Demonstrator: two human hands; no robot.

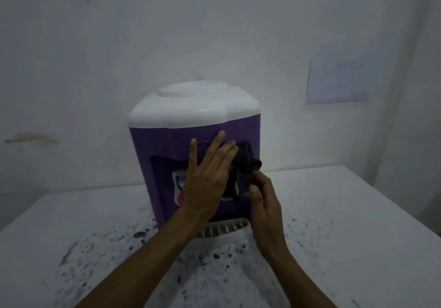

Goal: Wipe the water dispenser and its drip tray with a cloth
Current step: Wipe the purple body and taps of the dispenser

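Head view: purple water dispenser [152,164] stands mid-surface [334,212], backed near the wall, drip tray [224,231] at its front foot. Left hand [205,183] flat, fingers straight, pressing dark cloth [245,159] to the front panel. Right hand [262,202] pinches the cloth's edge. Speckled surface lies open both sides.

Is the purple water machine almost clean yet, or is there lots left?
Nothing plainly looks finished. In hand: the left hand lies flat, fingers straight, against the dark cloth on the purple dispenser front, while the right hand pinches the cloth's lower edge. Left: the white drip tray below is untouched. The table is speckled dark.
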